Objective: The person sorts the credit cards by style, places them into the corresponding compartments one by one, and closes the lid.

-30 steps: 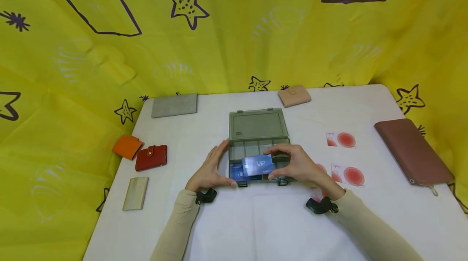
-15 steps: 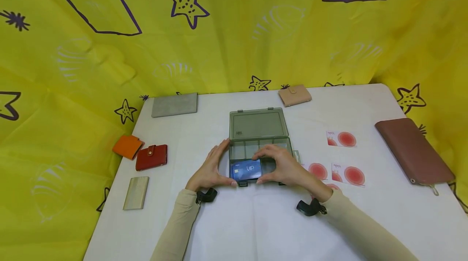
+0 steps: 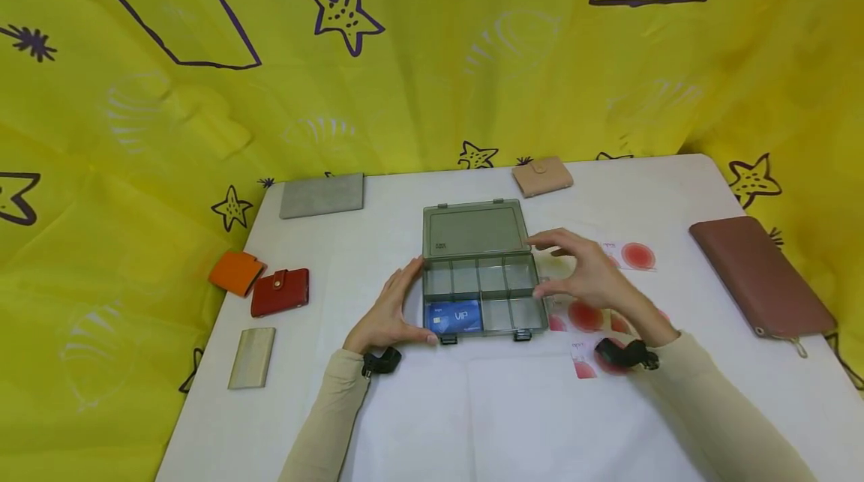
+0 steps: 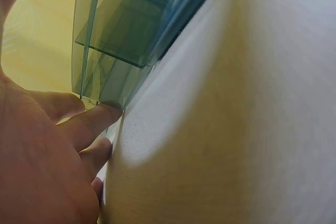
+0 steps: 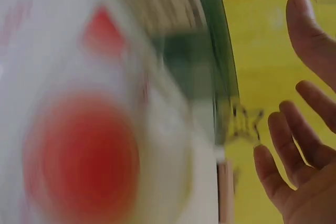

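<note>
A green translucent compartment box (image 3: pixel 478 230) lies with its lid folded back, away from me. A blue VIP card (image 3: pixel 454 316) lies flat in its front left compartment. My left hand (image 3: pixel 388 313) rests at the box's left side, thumb and fingers spread; in the left wrist view the fingertips touch the box wall (image 4: pixel 110 80). Just right of the box, my right hand (image 3: pixel 594 276) hovers with fingers apart and nothing held. Beneath and around it lie several white cards with red circles (image 3: pixel 637 256), partly hidden by the hand and wrist; one shows large and blurred below the right hand (image 5: pixel 307 166).
A red wallet (image 3: pixel 280 292), an orange wallet (image 3: pixel 236 273) and a beige case (image 3: pixel 252 357) lie on the left. At the back are a grey wallet (image 3: pixel 322 195) and a tan card holder (image 3: pixel 542 176). A brown zip pouch (image 3: pixel 763 276) lies far right.
My right hand lowered the blue VIP card into the front left compartment, let it go and moved right, off the box. My left hand stayed at the box's side.
</note>
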Tool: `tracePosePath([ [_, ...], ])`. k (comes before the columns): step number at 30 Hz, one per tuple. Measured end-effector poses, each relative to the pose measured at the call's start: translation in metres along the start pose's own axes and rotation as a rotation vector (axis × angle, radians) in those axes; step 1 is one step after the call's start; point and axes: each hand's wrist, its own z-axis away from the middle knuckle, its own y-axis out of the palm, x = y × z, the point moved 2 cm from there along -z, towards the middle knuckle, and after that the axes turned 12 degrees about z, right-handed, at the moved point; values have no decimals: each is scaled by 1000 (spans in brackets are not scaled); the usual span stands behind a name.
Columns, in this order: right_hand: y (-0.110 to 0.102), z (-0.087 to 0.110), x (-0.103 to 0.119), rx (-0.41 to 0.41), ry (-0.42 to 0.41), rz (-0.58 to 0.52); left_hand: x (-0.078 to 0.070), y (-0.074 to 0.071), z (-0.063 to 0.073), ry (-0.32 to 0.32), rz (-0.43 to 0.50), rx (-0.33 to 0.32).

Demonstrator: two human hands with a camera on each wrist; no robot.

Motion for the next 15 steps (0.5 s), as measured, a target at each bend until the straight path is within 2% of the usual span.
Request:
tracePosePath([
  [4,-38,11,-33,-50,108,28,-1,-1,0,-5,2,-6],
  [8,-71,26,-64,-62,232,40,-1,-1,0,-13,1,-6],
  [15,-105,55,-104,-3,348,138,-1,1,0,26,2,-10],
])
